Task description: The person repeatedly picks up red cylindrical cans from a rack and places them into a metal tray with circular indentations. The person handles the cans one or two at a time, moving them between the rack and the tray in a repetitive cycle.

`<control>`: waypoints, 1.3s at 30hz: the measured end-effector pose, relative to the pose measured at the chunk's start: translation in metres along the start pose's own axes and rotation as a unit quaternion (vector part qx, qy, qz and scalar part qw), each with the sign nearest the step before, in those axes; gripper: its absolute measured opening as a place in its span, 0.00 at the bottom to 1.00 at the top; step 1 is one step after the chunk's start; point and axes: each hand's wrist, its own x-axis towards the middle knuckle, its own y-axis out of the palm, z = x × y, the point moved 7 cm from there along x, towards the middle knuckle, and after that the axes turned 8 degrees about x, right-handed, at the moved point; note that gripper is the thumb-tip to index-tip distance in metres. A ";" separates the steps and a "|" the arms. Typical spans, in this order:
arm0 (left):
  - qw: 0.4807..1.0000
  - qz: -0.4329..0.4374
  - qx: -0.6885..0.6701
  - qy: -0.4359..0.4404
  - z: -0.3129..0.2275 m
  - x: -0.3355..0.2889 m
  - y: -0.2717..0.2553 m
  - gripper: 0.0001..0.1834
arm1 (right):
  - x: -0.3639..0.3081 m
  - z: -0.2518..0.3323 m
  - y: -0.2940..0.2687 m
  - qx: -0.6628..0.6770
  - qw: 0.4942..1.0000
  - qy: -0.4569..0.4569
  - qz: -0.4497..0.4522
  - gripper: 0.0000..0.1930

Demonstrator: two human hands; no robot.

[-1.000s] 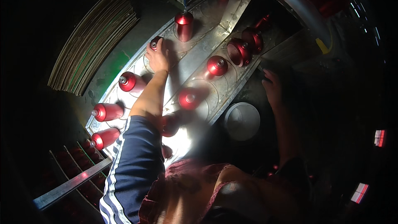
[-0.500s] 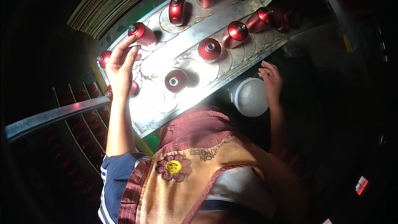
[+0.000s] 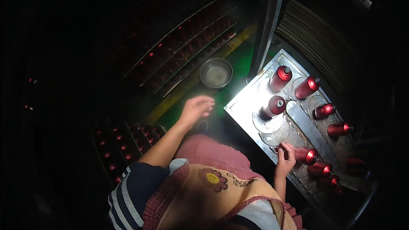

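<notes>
Several glossy red metal bottles with narrow threaded necks stand on a metal conveyor table (image 3: 238,110) at the right. My left hand (image 3: 198,110) is off the table's left corner, over the green floor, its fingers loosely bent and apart with nothing visible in them. Nearest to it is a round, pale-bottomed pot or bucket (image 3: 216,74). At the table's near edge, my right hand (image 3: 286,157) has its fingers curled in, close beside a red bottle (image 3: 306,156). Whatever its fingertips may hold is too small and dark to make out. Another red bottle (image 3: 274,106) stands under the bright light.
Racks of red bottles (image 3: 183,44) stand in the dark at the upper left, and more bottles (image 3: 121,147) at the lower left. A metal post (image 3: 268,21) rises behind the table's left corner. Stacked flat sheets (image 3: 313,38) lie beyond the table.
The view has turned left, so the table now lies at the right. My left hand has left the bottle it was beside and is off the table. My right hand has come to the table edge.
</notes>
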 end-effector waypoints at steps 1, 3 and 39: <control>1.000 -0.026 -0.009 -0.005 0.008 0.006 -0.026 0.12 | 0.009 -0.007 0.033 0.009 0.999 0.024 0.039 0.10; 0.991 -0.129 -0.040 0.004 0.022 0.017 -0.101 0.17 | 0.029 -0.021 0.107 0.029 0.994 0.045 0.098 0.10; 0.941 0.016 -0.337 -0.025 0.036 0.327 -0.444 0.25 | 0.333 -0.243 0.656 0.245 0.910 0.323 0.084 0.24</control>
